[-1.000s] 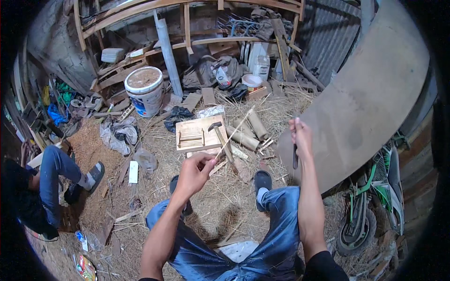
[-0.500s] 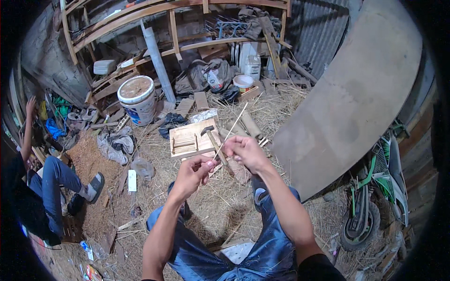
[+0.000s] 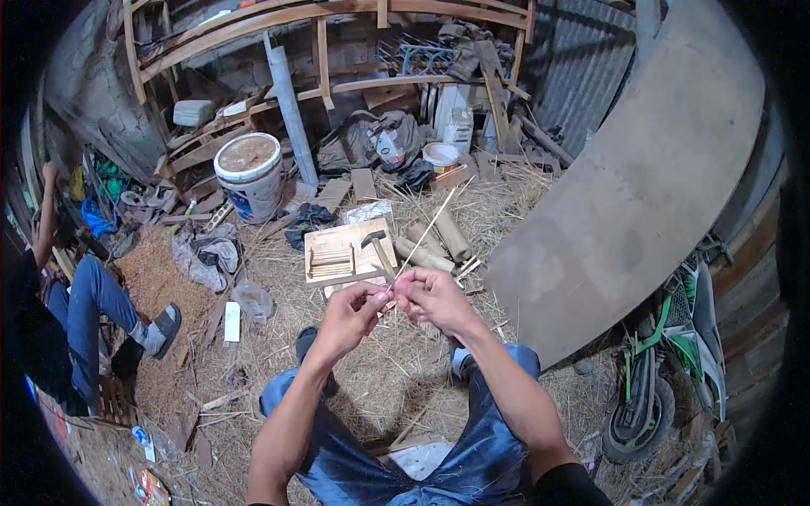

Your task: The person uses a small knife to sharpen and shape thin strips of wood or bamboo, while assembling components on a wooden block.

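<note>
Both hands meet over the straw-strewn floor, close to my knees. A thin pale stick (image 3: 436, 216) slants up and away from them toward the far right. My left hand (image 3: 348, 316) pinches its near end between thumb and fingertips. Right beside it, my right hand (image 3: 439, 304) has its fingers closed round the same stick, fingertips almost touching the left ones. Just beyond lies a wooden board (image 3: 369, 230) with a small frame of thin slats (image 3: 332, 260) on it. A hammer (image 3: 377, 247) rests at its right edge, its handle partly hidden by my hands.
At the left sits another person (image 3: 105, 295) in jeans, beside wood shavings (image 3: 139, 278). A filled white bucket (image 3: 253, 190) and a grey pipe (image 3: 291, 118) stand beyond. A large brown sheet (image 3: 624, 185) leans at right, above a green-trimmed wheel (image 3: 639, 422).
My hands have drawn together, the right one moving down and inward along the stick. The view has shifted slightly. At the left, the other person's raised hand has changed its pose.
</note>
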`<state>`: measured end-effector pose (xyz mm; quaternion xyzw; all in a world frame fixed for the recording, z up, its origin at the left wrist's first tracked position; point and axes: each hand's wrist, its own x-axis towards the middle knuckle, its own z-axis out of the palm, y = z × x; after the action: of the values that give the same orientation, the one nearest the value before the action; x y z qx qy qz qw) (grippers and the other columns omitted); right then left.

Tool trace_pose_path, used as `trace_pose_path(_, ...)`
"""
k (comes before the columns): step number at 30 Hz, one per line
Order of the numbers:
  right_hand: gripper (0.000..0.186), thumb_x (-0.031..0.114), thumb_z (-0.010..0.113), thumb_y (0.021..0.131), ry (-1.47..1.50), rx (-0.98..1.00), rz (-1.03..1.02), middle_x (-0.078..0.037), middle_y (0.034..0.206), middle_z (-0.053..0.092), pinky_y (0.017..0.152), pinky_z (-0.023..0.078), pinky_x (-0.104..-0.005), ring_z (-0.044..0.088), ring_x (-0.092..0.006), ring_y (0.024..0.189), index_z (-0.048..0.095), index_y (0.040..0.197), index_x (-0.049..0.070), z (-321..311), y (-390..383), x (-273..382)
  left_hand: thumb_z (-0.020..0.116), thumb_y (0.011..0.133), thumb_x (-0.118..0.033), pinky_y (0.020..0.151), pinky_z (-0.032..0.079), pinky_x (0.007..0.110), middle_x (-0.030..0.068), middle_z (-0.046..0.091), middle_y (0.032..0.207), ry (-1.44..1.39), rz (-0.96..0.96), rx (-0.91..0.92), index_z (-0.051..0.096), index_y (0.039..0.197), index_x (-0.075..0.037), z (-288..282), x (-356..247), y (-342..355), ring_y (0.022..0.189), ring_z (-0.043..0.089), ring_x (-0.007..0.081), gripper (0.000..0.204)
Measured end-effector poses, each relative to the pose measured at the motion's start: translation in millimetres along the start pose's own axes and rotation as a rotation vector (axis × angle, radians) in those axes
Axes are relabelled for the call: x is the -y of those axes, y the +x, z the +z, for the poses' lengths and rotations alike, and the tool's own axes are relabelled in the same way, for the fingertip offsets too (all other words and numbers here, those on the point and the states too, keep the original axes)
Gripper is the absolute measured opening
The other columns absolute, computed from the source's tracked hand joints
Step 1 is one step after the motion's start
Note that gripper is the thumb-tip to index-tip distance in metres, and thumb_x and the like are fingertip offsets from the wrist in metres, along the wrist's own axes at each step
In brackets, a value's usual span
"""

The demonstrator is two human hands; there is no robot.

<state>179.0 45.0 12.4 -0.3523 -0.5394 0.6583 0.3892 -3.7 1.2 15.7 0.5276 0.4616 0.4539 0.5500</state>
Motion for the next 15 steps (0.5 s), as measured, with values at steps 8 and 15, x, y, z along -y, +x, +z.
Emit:
trace_pose_path(8,0.01,0.012,0.056,0.092,0.14,-0.194,-0.012,0.001,0.068,0.055,0.036,0.025,-0.0155,0.038,-0.0009,0.045,0.058,0.096,0.003,-46.9,5.0,23.7,0.062,0.09,-0.02,0.044,0.031,0.02,-0.0012,0.056,0.069,0.06,-0.063,0.063,0.065,0.095,-0.001,-6.8,-7.8,-14.6,0.051,0.043,0.0037,0.02)
trace_pose_path(15,0.019,0.022,0.06,0.091,-0.007,0.066,0.074,0.0,0.069,0.059,0.04,0.029,-0.0153,0.04,-0.0005,0.047,0.058,0.094,0.004,-2.8,-6.4,6.9,0.06,0.091,-0.018,0.042,0.03,0.02,-0.0026,0.053,0.066,0.025,-0.045,0.057,0.065,0.097,-0.001,-1.7,-6.2,-10.6,0.048,0.039,0.0028,0.018)
